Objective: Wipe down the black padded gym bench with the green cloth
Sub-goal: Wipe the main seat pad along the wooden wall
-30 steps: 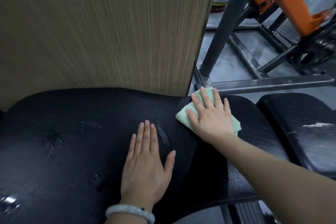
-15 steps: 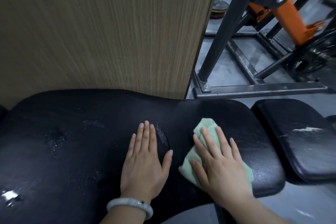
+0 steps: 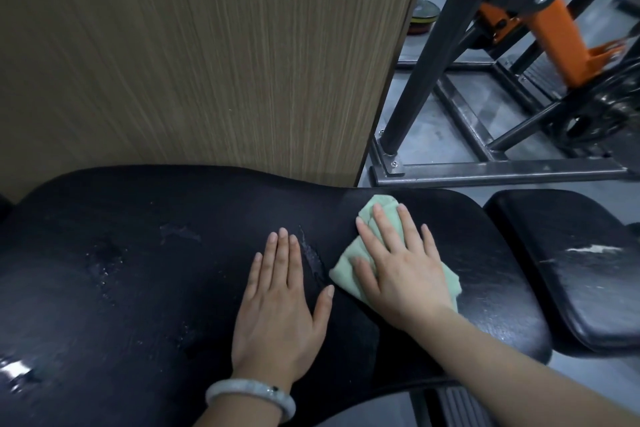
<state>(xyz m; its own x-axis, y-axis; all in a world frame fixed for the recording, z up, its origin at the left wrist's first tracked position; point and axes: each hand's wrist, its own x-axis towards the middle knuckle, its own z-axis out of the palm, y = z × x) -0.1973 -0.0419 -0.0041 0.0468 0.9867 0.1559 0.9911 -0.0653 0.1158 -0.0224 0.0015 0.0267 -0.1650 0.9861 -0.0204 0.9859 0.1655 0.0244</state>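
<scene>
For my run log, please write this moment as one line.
left hand flat on bench | right hand pressing green cloth on pad | wet marks between the hands | wiping unfinished

Black padded gym bench [image 3: 138,270], wide, worn, flecked with wet patches and a cracked seam mid-pad, pale green cloth [image 3: 349,263] folded, lay flat on its right portion, pressed against the padding

We are in a gym: a black padded bench [image 3: 138,270] with a second pad [image 3: 571,263] beside it, a dark steel frame [image 3: 485,170] bolted together on the grey floor, orange machine arms [image 3: 554,17] behind, and weight plates [image 3: 424,12] (blurred) past the wood-grain panel [image 3: 190,55].
</scene>
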